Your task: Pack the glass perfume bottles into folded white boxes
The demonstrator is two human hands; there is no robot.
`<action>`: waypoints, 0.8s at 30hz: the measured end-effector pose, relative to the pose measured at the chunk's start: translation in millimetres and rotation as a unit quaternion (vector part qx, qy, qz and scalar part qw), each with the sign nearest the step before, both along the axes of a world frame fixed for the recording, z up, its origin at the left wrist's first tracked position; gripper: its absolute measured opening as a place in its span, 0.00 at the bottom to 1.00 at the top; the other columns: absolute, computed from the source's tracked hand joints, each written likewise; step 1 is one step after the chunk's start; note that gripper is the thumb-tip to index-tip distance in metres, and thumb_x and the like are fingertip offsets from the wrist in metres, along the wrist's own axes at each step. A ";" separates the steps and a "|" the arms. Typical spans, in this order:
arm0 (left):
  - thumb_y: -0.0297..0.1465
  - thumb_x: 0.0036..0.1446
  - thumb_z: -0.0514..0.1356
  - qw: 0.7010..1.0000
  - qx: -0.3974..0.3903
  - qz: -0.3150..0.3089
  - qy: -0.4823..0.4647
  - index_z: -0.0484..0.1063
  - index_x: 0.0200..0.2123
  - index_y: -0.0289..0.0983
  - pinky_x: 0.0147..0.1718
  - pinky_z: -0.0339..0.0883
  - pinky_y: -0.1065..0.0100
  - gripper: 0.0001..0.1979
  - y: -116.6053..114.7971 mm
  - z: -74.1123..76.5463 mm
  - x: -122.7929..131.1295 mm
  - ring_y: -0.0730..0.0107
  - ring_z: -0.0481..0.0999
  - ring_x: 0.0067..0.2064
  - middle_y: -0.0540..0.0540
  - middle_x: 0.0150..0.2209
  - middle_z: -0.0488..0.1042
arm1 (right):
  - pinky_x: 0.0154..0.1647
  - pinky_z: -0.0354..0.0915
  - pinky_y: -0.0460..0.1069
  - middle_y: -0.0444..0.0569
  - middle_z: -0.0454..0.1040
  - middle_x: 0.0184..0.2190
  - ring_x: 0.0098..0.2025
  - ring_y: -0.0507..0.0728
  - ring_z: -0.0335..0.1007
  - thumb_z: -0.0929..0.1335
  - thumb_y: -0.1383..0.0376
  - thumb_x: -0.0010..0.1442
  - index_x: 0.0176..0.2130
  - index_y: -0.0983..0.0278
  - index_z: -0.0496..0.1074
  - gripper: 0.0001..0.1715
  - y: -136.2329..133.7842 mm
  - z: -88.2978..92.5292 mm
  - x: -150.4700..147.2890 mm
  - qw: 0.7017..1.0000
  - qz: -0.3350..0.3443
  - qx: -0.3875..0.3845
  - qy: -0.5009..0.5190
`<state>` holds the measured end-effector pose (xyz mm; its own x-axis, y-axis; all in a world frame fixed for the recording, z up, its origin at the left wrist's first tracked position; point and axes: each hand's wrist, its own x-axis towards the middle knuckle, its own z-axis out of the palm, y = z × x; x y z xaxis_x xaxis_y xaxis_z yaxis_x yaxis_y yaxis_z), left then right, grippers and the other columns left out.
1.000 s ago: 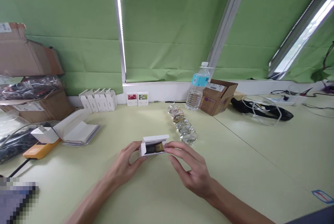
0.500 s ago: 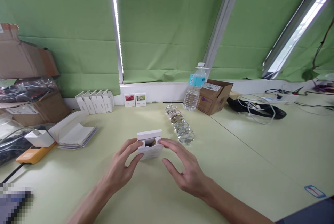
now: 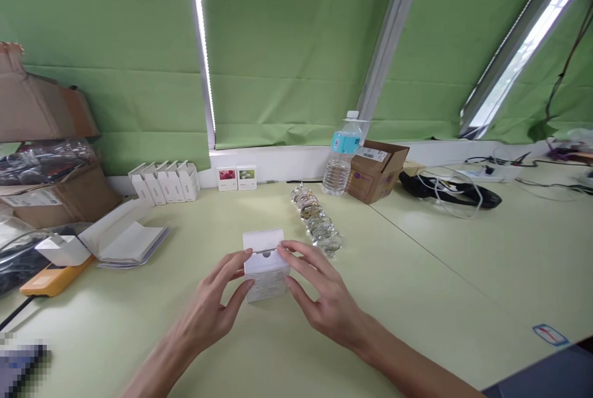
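Observation:
A small white cardboard box [image 3: 267, 285] stands on the table between my hands, its flap [image 3: 263, 239] raised at the back. Faint print covers its front, and a half-round notch shows near the top edge. My left hand [image 3: 217, 302] holds the left side, thumb low on the front and index finger at the upper corner. On the other side, my right hand [image 3: 324, 293] has its thumb at the right edge and its fingertips at the top right, by the flap. The inside of the box is hidden.
A row of clear shiny wrapped pieces [image 3: 317, 222] lies behind the box. Further back are several white boxes [image 3: 164, 183], two small picture boxes [image 3: 237, 178], a water bottle [image 3: 340, 160] and a brown carton [image 3: 376, 170]. An open notebook [image 3: 132, 243] lies left.
The box has tipped so more of its front shows. Its opening, dark inside before, is now covered at the top. My right thumb has come in to the box's side.

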<state>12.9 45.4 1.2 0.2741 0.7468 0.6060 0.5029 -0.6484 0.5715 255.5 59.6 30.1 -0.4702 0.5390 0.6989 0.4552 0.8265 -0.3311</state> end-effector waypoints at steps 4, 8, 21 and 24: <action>0.26 0.66 0.53 0.999 0.006 -0.007 0.047 0.58 0.64 0.52 0.51 0.75 0.64 0.25 -1.1 5.5 -1.5 0.65 0.72 0.56 0.46 0.58 0.67 | 0.55 0.70 0.58 0.57 0.61 0.62 0.64 0.63 0.57 0.63 0.68 0.67 0.65 0.58 0.62 0.28 0.1 -1.6 -0.5 1.000 -0.017 -0.010 0.002; 0.27 0.66 0.54 0.999 -0.001 0.003 0.047 0.62 0.62 0.50 0.48 0.75 0.66 0.23 -2.0 10.0 -1.3 0.66 0.75 0.52 0.46 0.57 0.69 | 0.57 0.69 0.58 0.56 0.59 0.63 0.65 0.63 0.56 0.64 0.66 0.67 0.63 0.59 0.64 0.26 -0.6 -0.9 -1.5 0.999 -0.028 -0.033 -0.009; 0.28 0.64 0.57 0.990 0.086 0.060 0.093 0.68 0.54 0.42 0.50 0.72 0.65 0.15 -4.2 14.9 -0.3 0.60 0.72 0.58 0.41 0.62 0.66 | 0.65 0.58 0.58 0.58 0.56 0.66 0.67 0.62 0.54 0.68 0.68 0.62 0.61 0.62 0.60 0.29 -8.8 4.1 3.4 0.996 0.053 -0.065 -0.002; 0.26 0.63 0.57 0.986 0.117 0.066 0.101 0.69 0.49 0.41 0.48 0.72 0.65 0.12 -3.5 13.6 0.6 0.61 0.73 0.57 0.40 0.59 0.69 | 0.62 0.62 0.57 0.55 0.65 0.61 0.64 0.60 0.60 0.68 0.69 0.62 0.58 0.60 0.59 0.27 -7.2 2.4 2.9 0.994 0.058 -0.075 0.050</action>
